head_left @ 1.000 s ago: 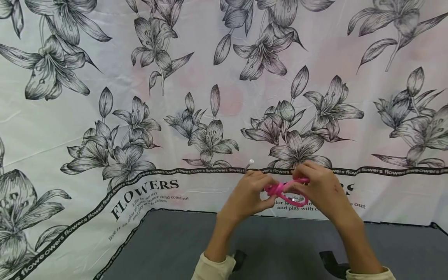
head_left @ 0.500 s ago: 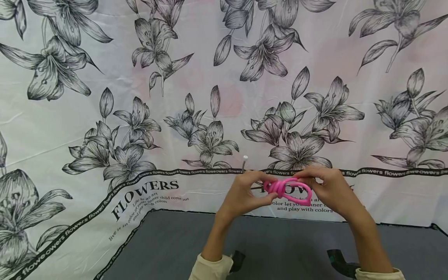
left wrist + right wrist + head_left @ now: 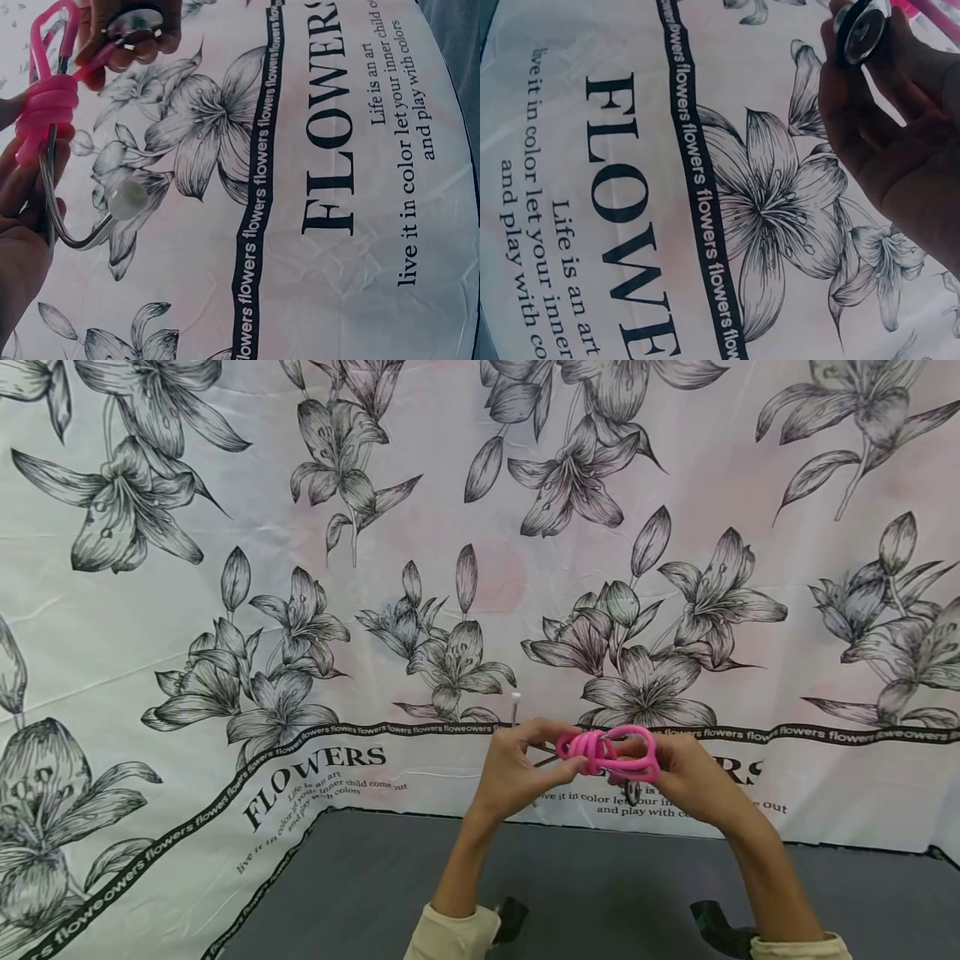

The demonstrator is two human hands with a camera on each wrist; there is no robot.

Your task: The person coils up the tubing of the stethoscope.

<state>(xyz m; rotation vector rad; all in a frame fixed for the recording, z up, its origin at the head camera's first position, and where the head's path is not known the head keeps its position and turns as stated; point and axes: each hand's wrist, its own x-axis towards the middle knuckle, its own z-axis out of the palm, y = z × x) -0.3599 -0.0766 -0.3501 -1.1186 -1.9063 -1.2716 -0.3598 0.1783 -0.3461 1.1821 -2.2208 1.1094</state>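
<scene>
Between the hands is a pink stethoscope (image 3: 590, 752), its tubing wound in several turns into a bundle with a loop at the right. My left hand (image 3: 510, 777) pinches the wound turns between thumb and fingers. Metal ear tubes (image 3: 79, 244) come out of the bundle on that side, and one ends in a white ear tip (image 3: 127, 199). My right hand (image 3: 693, 781) is at the loop, its fingertips partly hidden behind the tubing. In the right wrist view it grips the stethoscope's round metal chest piece (image 3: 864, 34).
A white cloth with black lily drawings (image 3: 450, 652) hangs behind the hands, with a printed black band (image 3: 435, 727). Below lies a dark grey table surface (image 3: 360, 877). Black straps (image 3: 720, 927) show near both cream sleeves (image 3: 453, 935).
My right hand has moved from the loop's upper edge to behind the loop, and the chest piece now shows below it. The ear tip at the left has shifted slightly left and stands straighter.
</scene>
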